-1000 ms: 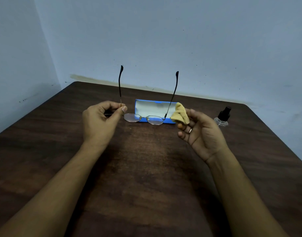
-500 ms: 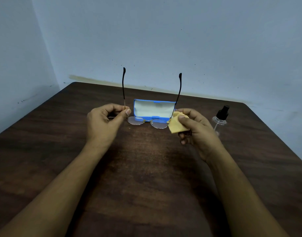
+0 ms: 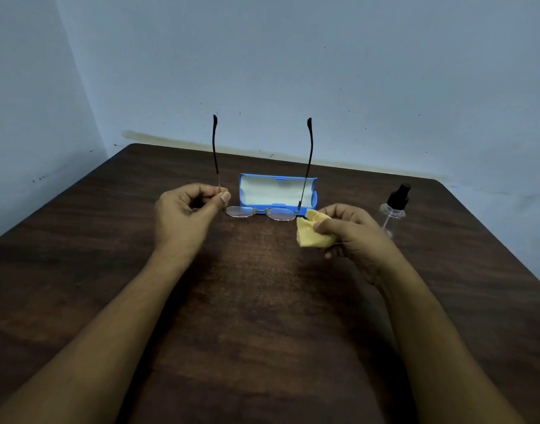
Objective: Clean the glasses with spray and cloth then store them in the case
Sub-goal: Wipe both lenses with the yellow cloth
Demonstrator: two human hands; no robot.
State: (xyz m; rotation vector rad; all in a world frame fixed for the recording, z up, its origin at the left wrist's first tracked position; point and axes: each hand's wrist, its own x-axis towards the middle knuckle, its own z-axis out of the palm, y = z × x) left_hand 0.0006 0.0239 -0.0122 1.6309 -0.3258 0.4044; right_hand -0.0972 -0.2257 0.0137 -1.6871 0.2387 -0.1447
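Now lower, yellow cloth [image 3: 312, 237] pinched in right hand [image 3: 355, 240]; glasses [image 3: 277, 213] as before, pinched in left hand [image 3: 183, 217].

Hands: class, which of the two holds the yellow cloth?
The right hand, gripping the cloth; the left hand pinches the glasses by one temple instead.

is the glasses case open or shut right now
Open. The blue case has its lid raised, showing the pale lining. The glasses are outside it, pinched at one temple by the left hand.
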